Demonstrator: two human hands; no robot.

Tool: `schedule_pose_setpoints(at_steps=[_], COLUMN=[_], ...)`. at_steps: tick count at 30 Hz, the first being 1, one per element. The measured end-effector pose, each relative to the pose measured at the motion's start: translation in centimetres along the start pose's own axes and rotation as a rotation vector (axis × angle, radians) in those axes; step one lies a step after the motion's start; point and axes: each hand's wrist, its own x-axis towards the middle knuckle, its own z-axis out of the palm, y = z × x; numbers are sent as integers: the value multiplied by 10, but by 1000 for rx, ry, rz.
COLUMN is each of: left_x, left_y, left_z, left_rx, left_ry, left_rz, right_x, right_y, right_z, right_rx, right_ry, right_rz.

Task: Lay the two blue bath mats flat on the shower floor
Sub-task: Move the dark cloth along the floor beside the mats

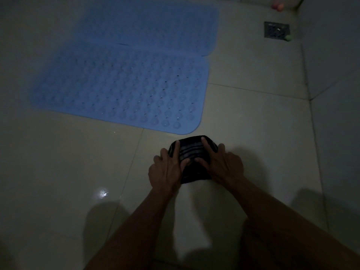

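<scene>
Both hands press flat, fingers spread, on a dark striped cloth (pixel 191 158) on the floor tiles (pixel 58 172): left hand (pixel 167 168) on its nine o'clock side, right hand (pixel 222 164) at three. The near blue mat (pixel 116 88) lies flat toward eleven o'clock, long axis roughly nine-to-three, nearer the left hand; the far blue mat (pixel 152 26) borders it beyond.

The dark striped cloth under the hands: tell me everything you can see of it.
The dark striped cloth is a small black piece with paler horizontal bands across its middle, looking like soft folded fabric. It lies on the pale floor tile, just short of the near blue mat's rounded corner, seemingly not touching it. The left hand and right hand press it from either side, fingers spread on top.
</scene>
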Motion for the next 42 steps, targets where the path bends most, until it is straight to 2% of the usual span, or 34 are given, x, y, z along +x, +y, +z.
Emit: schedule_pose_setpoints(at_steps=[6, 14, 20, 32, 35, 39, 42], left_x=[-7, -6, 6, 40, 43, 40, 41], left_y=[-30, -73, -106, -172, -186, -205, -223], left_z=[-2, -4, -4, -8, -13, -18, -22], left_rx=[-45, -112, -150, -203, -176, -282, -365], left_ry=[-20, -2, 14, 13, 70, -62, -64], left_rz=[-119, -267, -312, -464, -491, -538, -624], right_x=[15, 50, 80, 134, 135, 134, 138], right_y=[-35, -80, -113, -186, -201, -229, -257], right_z=[0, 6, 5, 2, -2, -10, -14], right_rx=[-151, -156, -195, -167, -163, -220, -275], right_ry=[115, 452, 525, 427, 403, 364, 304], right_rz=[-197, -501, -603, -748, -752, -773, -786])
